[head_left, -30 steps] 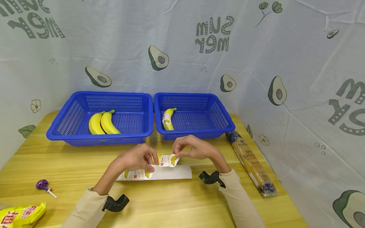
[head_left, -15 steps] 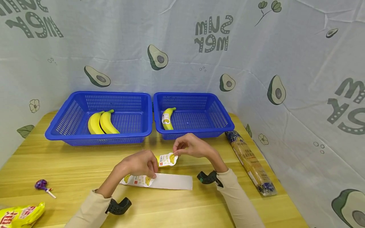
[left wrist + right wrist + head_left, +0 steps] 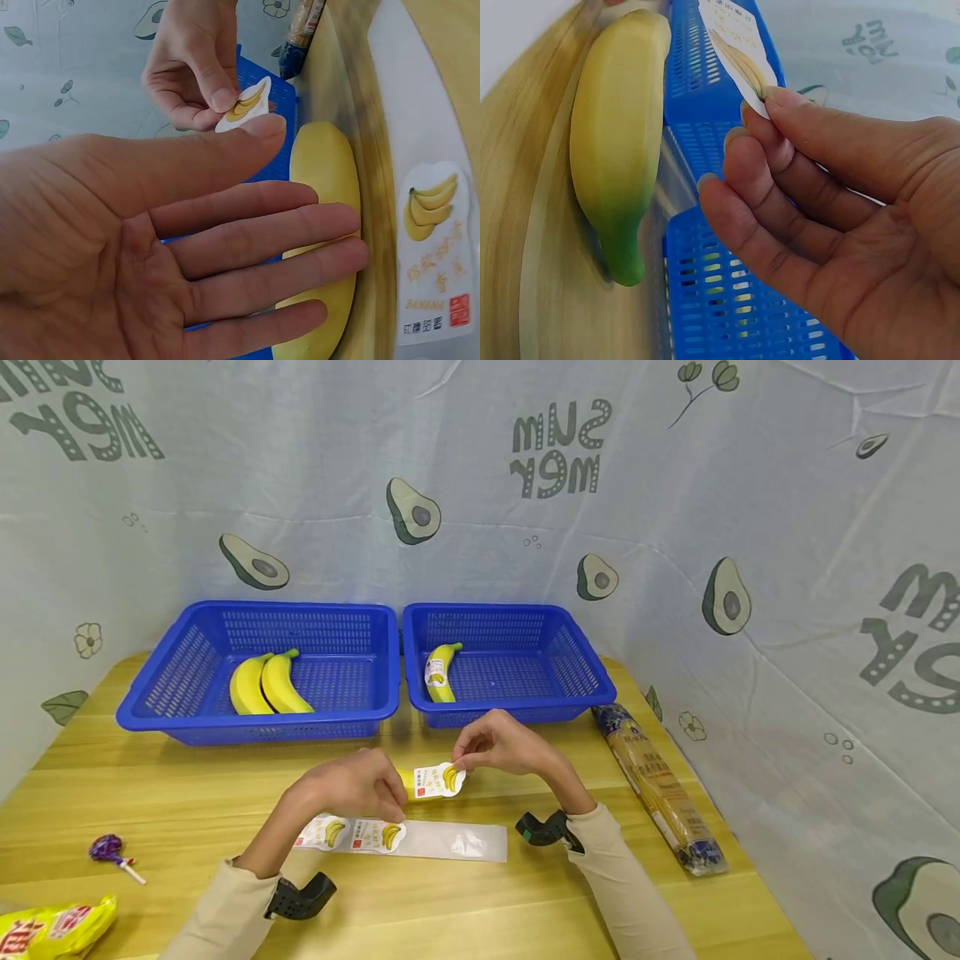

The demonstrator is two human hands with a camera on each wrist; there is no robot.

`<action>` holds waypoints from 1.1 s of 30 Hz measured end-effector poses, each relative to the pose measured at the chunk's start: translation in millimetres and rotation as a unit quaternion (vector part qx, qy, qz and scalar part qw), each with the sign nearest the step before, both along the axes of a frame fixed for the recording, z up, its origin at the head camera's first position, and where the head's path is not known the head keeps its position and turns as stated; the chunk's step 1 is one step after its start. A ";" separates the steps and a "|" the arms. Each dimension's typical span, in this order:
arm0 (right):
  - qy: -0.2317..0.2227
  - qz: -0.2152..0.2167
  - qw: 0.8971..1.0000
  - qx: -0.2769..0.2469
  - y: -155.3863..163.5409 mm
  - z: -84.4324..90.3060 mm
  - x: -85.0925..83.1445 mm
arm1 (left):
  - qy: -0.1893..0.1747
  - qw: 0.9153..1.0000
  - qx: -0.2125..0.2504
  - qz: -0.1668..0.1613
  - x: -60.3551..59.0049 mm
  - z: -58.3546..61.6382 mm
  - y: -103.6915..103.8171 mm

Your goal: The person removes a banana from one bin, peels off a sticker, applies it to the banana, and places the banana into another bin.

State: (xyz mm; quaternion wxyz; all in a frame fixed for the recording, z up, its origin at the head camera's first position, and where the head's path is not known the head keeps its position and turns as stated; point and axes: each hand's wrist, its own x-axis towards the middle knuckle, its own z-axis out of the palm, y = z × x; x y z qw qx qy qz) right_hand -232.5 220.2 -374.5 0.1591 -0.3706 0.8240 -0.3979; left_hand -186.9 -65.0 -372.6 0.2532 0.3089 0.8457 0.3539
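My right hand (image 3: 506, 745) pinches a white banana sticker (image 3: 441, 779) by its edge between thumb and index finger. In the right wrist view the sticker (image 3: 739, 56) stands above the level of a yellow banana (image 3: 621, 135) with a green stem, which lies on the table. My left hand (image 3: 187, 247) has its fingers extended, the tips in front of or touching the banana (image 3: 326, 165); contact cannot be made out. Its thumb tip overlaps the sticker's edge in view. On the table in front of it lies a backing strip (image 3: 465, 841) with two more stickers.
Behind stand two blue baskets: the left one (image 3: 360, 714) holds two bananas, the right one (image 3: 517, 703) a banana bearing a sticker. A noodle packet (image 3: 660, 789) lies at the right. A lollipop (image 3: 108, 849) and a yellow bag (image 3: 56, 928) are at the left.
My left hand first drew the backing strip towards me, then let go of it and moved slightly back and left. My right hand still pinches the sticker, almost in place.
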 end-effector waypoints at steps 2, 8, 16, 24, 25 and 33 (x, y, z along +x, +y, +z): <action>0.002 -0.004 1.000 0.001 -0.8 -0.8 -0.4 | 0.010 1.000 0.008 0.002 -2.2 0.6 -1.5; -0.002 -0.021 1.000 0.001 -3.0 -3.1 -0.8 | 0.023 0.997 0.066 0.033 -9.4 -1.3 -4.7; 0.002 -0.034 0.999 -0.008 -9.0 -5.9 2.1 | 0.035 0.992 0.090 0.083 -9.5 -3.6 0.9; 0.003 -0.047 0.999 -0.014 -13.9 -10.2 3.2 | 0.051 0.984 0.092 0.145 -10.3 -9.6 6.0; 0.000 -0.051 0.999 -0.014 -14.5 -10.1 3.6 | 0.052 0.983 0.090 0.149 -10.2 -10.1 6.0; 0.016 -0.062 0.998 0.006 -19.9 -15.1 2.6 | 0.057 0.980 0.072 0.177 -9.8 -14.9 5.9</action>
